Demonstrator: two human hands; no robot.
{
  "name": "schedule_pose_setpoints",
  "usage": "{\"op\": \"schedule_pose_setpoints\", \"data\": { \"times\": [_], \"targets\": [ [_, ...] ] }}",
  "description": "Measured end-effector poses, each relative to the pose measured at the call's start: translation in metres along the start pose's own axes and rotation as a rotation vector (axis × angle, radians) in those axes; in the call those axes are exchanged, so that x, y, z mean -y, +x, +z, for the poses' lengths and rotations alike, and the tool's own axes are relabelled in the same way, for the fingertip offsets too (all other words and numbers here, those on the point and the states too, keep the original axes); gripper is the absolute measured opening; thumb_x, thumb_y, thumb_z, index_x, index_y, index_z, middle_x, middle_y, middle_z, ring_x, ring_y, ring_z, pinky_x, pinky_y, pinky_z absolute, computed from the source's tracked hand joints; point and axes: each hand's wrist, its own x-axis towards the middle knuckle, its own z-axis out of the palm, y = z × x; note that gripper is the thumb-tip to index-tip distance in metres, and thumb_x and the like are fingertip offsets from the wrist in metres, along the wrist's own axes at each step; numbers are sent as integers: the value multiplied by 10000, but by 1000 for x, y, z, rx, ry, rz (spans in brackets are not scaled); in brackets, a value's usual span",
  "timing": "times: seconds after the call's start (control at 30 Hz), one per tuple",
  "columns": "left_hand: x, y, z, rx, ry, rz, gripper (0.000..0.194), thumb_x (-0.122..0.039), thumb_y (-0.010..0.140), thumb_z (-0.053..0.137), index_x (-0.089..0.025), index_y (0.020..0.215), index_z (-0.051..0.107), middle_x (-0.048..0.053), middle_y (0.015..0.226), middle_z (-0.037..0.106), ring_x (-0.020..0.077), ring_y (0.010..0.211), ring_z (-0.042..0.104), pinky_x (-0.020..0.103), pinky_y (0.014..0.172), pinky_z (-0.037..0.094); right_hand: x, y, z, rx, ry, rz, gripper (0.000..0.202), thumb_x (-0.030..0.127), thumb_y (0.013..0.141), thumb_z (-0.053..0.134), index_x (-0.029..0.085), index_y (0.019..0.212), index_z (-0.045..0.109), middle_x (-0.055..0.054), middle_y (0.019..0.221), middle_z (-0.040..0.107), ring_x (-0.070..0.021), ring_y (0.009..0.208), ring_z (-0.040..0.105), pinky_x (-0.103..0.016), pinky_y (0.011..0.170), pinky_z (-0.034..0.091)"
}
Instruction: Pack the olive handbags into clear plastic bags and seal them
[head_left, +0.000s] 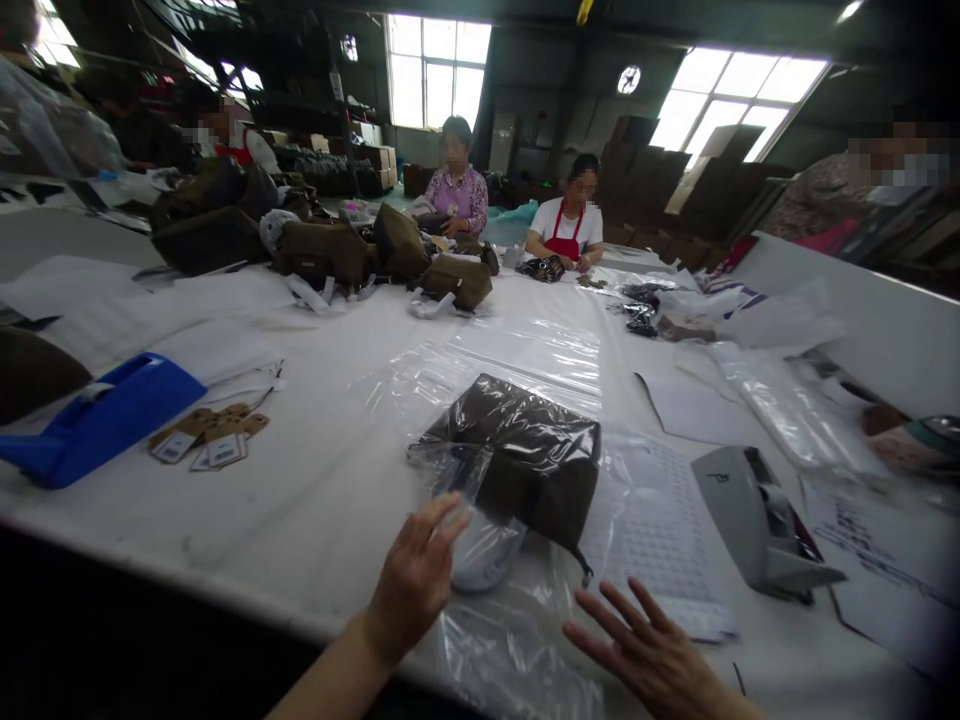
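A dark olive-brown fabric pouch lies on the white table inside a clear plastic bag, whose loose end reaches the near table edge. Beside the pouch, within the plastic, is a pale rounded bundle that I cannot identify. My left hand is at the bag's left side, its fingers curled together on the film. A short dark strap with a small metal end hangs from the pouch's lower right corner. Just below it, my right hand is open, fingers spread, over the table beside the bag.
A blue tape dispenser and cardboard tags are on the left. To the right are a printed sheet, a grey tape dispenser and flat plastic bags. Brown pouches are heaped farther back; co-workers work beyond.
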Motion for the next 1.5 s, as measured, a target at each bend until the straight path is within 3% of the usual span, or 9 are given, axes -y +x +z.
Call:
{"op": "schedule_pose_setpoints", "data": {
  "times": [0.23, 0.47, 0.6, 0.67, 0.83, 1.0, 1.1, 1.33, 1.5],
  "targets": [
    [-33, -95, -6, 277, 232, 347, 548, -49, 744, 378, -88, 1285, 457, 110, 1377, 417, 292, 1307, 315, 396, 1005, 430, -10, 2, 31, -146, 196, -16, 329, 93, 904, 381, 150, 1148, 594, -77, 1215, 575, -209, 1205, 447, -370, 1038, 361],
    [-32, -79, 7, 109, 108, 107, 188, -166, 881, 443, -184, 963, 611, 65, 1099, 620, 177, 1127, 520, 300, 944, 485, -5, 20, 30, -348, 597, 403, 244, 113, 911, 395, 165, 1069, 573, -78, 933, 636, -178, 930, 591, -300, 784, 524],
    [-38, -79, -2, 196, 15, 189, 632, -566, 801, 510, -98, 1224, 480, 157, 1208, 553, 268, 1191, 464, 424, 978, 458, 7, 18, 39, -488, 633, 649, 193, 112, 890, 418, 187, 1011, 547, -71, 944, 616, -170, 885, 600, -290, 750, 528],
    [-41, -82, -4, 202, 4, 187, 556, -520, 800, 546, -126, 1191, 512, 142, 1203, 560, 276, 1185, 465, 436, 970, 459, 14, 14, 41, -528, 564, 601, 187, 86, 870, 439, 191, 967, 560, -80, 970, 602, -196, 945, 577, -341, 795, 509],
    [-32, -86, 3, 17, -311, -144, 180, -198, 906, 409, -180, 931, 587, 79, 972, 636, 157, 972, 581, 272, 842, 509, 31, 14, 50, -469, 507, 278, 203, 71, 867, 452, 177, 982, 581, -58, 852, 615, -204, 890, 577, -379, 801, 481],
    [-29, -73, 5, -72, -328, -409, 309, -314, 933, 324, -184, 750, 536, 1, 610, 565, 108, 566, 562, 193, 551, 468, 42, 43, 55, -562, 410, 733, 182, 183, 915, 374, 193, 826, 532, -26, 624, 552, -165, 544, 539, -277, 498, 432],
    [-33, -61, -14, -145, -258, -459, 320, -326, 937, 293, -193, 734, 503, -29, 529, 500, 99, 483, 512, 191, 514, 425, 46, 52, 31, -577, 377, 664, 188, 258, 923, 380, 231, 830, 542, -25, 592, 569, -176, 495, 547, -281, 473, 419],
    [-28, -65, -46, 282, -257, -835, 375, -409, 911, 357, -175, 688, 548, -28, 512, 533, 120, 469, 538, 207, 462, 410, 72, 55, -1, -154, 629, 1040, 294, 487, 920, 376, 252, 754, 436, 50, 465, 495, -156, 353, 508, -242, 365, 395],
    [-46, -47, -53, -144, -95, -253, 250, -190, 893, 417, -178, 1120, 522, 75, 1065, 625, 175, 1024, 582, 306, 874, 487, 84, 61, 13, -218, 555, 1089, 266, 467, 934, 352, 233, 855, 449, 31, 539, 554, -159, 385, 559, -238, 365, 391]
  ]
}}
